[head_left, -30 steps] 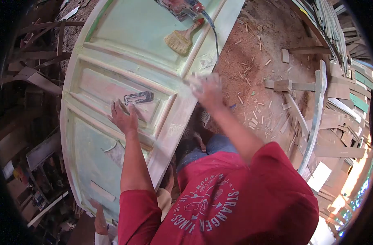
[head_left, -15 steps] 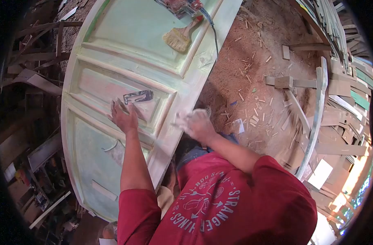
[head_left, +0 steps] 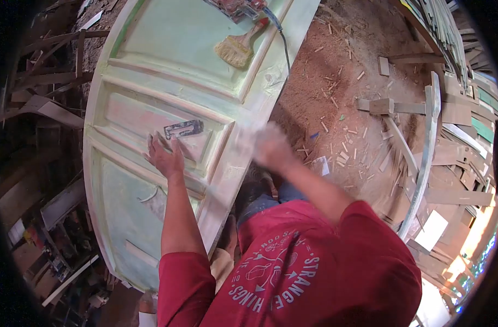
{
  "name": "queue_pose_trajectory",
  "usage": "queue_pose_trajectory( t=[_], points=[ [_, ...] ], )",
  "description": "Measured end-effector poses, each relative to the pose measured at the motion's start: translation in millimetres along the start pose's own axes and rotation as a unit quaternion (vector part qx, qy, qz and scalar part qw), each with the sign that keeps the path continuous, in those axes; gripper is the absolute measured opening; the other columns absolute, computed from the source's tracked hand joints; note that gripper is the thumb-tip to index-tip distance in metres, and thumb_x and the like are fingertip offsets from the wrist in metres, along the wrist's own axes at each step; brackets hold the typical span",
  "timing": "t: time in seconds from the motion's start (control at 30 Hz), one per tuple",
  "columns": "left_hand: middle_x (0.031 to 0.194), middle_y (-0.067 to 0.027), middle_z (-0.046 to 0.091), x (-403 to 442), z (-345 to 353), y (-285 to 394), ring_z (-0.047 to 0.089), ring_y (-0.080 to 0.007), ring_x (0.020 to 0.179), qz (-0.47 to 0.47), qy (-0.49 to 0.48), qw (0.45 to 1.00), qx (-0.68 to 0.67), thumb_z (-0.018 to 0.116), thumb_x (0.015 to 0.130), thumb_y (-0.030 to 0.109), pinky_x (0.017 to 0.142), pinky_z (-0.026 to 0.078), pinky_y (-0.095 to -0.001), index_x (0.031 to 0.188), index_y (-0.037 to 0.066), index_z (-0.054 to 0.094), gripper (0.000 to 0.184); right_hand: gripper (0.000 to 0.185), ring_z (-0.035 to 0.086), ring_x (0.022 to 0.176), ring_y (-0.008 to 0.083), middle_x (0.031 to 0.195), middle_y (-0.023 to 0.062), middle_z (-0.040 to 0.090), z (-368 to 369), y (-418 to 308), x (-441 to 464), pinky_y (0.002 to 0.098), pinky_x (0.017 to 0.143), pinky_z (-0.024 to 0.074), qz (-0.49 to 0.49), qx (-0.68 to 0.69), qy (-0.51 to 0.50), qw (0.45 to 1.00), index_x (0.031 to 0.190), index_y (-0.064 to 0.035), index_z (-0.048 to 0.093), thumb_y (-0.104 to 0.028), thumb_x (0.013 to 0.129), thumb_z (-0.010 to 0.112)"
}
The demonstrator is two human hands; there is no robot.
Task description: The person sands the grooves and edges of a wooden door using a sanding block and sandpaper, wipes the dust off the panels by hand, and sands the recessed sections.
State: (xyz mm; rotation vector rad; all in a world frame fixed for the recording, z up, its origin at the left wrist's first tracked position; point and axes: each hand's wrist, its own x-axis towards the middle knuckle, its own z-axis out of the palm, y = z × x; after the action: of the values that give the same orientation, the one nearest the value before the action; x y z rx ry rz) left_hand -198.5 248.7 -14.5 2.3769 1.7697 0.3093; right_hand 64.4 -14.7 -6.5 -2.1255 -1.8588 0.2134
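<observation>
A large pale-green panelled door (head_left: 167,71) with a curved outer edge lies in front of me. My left hand (head_left: 166,155) rests on its middle section, fingers spread and holding nothing. Just beyond those fingertips is a small dark rectangular piece with a pale outline (head_left: 183,129). Over the door's right-hand edge strip (head_left: 227,174), my right hand (head_left: 270,144) is smeared by motion. Its fingers, and anything in them, cannot be made out.
A wide paintbrush (head_left: 235,52) and a red power tool (head_left: 240,7) with a dark cord lie on the upper panel. A torn sheet (head_left: 156,203) and a flat strip (head_left: 141,252) lie lower down. Wood scraps litter the dirt floor (head_left: 319,82); a wooden frame (head_left: 431,136) stands right.
My right hand has moved slightly up along the door's edge and is more blurred. My left hand stays in place. The view has shifted a little.
</observation>
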Motion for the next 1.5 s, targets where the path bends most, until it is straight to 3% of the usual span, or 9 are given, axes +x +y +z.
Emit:
queue_pose_trajectory(
  t=[0.13, 0.33, 0.4, 0.53, 0.7, 0.9, 1.1, 1.2, 1.5],
  points=[
    [0.169, -0.0167, 0.051, -3, -6, 3, 0.044, -0.0316, 0.16, -0.002, -0.008, 1.0, -0.003, 0.078, 0.098, 0.045, 0.137, 0.014, -0.0628, 0.156, 0.014, 0.058, 0.069, 0.028, 0.063, 0.103, 0.032, 0.094, 0.0089, 0.065, -46, 58, 67, 0.0478, 0.082, 0.0589, 0.166, 0.033, 0.211, 0.963, 0.123, -0.0174, 0.078, -0.03, 0.1, 0.07],
    [0.169, -0.0166, 0.051, -2, -2, 2, 0.045, -0.0317, 0.159, -0.003, -0.004, 1.0, 0.0, 0.078, 0.097, 0.045, 0.137, 0.015, -0.0637, 0.156, 0.014, 0.058, 0.069, 0.041, 0.064, 0.105, 0.0309, 0.099, 0.0075, 0.065, -24, -12, 1, 0.0488, 0.093, 0.0596, 0.048, 0.174, 0.055, 0.982, 0.14, -0.0307, 0.075, -0.024, 0.1, 0.068],
    [0.169, -0.0161, 0.051, 0, -1, -1, 0.045, -0.0317, 0.159, 0.004, 0.0, 1.0, -0.002, 0.078, 0.097, 0.045, 0.137, 0.015, -0.0637, 0.155, 0.015, 0.058, 0.069, 0.043, 0.064, 0.105, 0.0317, 0.106, 0.0087, 0.066, -29, 44, 27, 0.0512, 0.09, 0.0583, -0.01, 0.005, 0.064, 0.998, 0.141, -0.0275, 0.074, -0.027, 0.098, 0.072],
    [0.168, -0.0159, 0.052, -1, -2, 0, 0.045, -0.0315, 0.159, 0.006, 0.002, 1.0, -0.012, 0.078, 0.096, 0.045, 0.137, 0.014, -0.0631, 0.154, 0.014, 0.06, 0.068, 0.051, 0.063, 0.109, 0.0348, 0.112, 0.0133, 0.067, -34, 79, 65, 0.0527, 0.088, 0.0577, 0.144, 0.055, 0.185, 0.971, 0.14, -0.0158, 0.074, -0.034, 0.093, 0.08],
    [0.168, -0.0159, 0.052, -1, -3, 2, 0.045, -0.0314, 0.159, 0.003, 0.007, 1.0, -0.009, 0.078, 0.096, 0.044, 0.138, 0.013, -0.0624, 0.152, 0.013, 0.061, 0.066, 0.054, 0.061, 0.114, 0.0356, 0.114, 0.0135, 0.068, -18, 27, 23, 0.0501, 0.096, 0.0584, 0.06, 0.163, 0.078, 0.982, 0.14, -0.0153, 0.076, -0.04, 0.091, 0.084],
    [0.168, -0.0162, 0.053, -1, 1, 0, 0.046, -0.0318, 0.158, 0.002, 0.01, 1.0, -0.013, 0.077, 0.097, 0.045, 0.137, 0.013, -0.0636, 0.152, 0.013, 0.061, 0.066, 0.045, 0.06, 0.117, 0.0364, 0.114, 0.0119, 0.07, -35, 74, 77, 0.0505, 0.096, 0.0587, 0.207, 0.04, 0.167, 0.963, 0.131, -0.017, 0.08, -0.045, 0.096, 0.077],
    [0.167, -0.0163, 0.053, -2, -1, -1, 0.047, -0.0321, 0.158, 0.004, 0.012, 1.0, -0.01, 0.077, 0.098, 0.046, 0.137, 0.014, -0.0635, 0.152, 0.013, 0.061, 0.065, 0.044, 0.061, 0.113, 0.0391, 0.113, 0.0143, 0.07, -26, 45, 32, 0.0512, 0.095, 0.0569, 0.081, 0.044, 0.019, 0.996, 0.135, -0.0117, 0.076, -0.042, 0.103, 0.07],
    [0.167, -0.0166, 0.053, -1, -1, 2, 0.046, -0.0318, 0.158, 0.008, 0.017, 1.0, -0.013, 0.077, 0.098, 0.046, 0.137, 0.014, -0.0635, 0.152, 0.013, 0.061, 0.065, 0.048, 0.062, 0.112, 0.0394, 0.112, 0.0156, 0.069, -43, 94, 82, 0.0515, 0.097, 0.0569, 0.133, 0.038, 0.167, 0.976, 0.137, -0.0098, 0.074, -0.042, 0.102, 0.072],
    [0.166, -0.0167, 0.055, -7, -1, -2, 0.046, -0.0304, 0.159, 0.01, 0.008, 1.0, -0.013, 0.077, 0.098, 0.045, 0.138, 0.012, -0.062, 0.152, 0.012, 0.061, 0.066, 0.05, 0.061, 0.116, 0.0371, 0.115, 0.0151, 0.066, -42, 74, 60, 0.0511, 0.099, 0.0568, 0.135, 0.075, 0.145, 0.977, 0.14, -0.0106, 0.074, -0.03, 0.095, 0.081]
  ],
)
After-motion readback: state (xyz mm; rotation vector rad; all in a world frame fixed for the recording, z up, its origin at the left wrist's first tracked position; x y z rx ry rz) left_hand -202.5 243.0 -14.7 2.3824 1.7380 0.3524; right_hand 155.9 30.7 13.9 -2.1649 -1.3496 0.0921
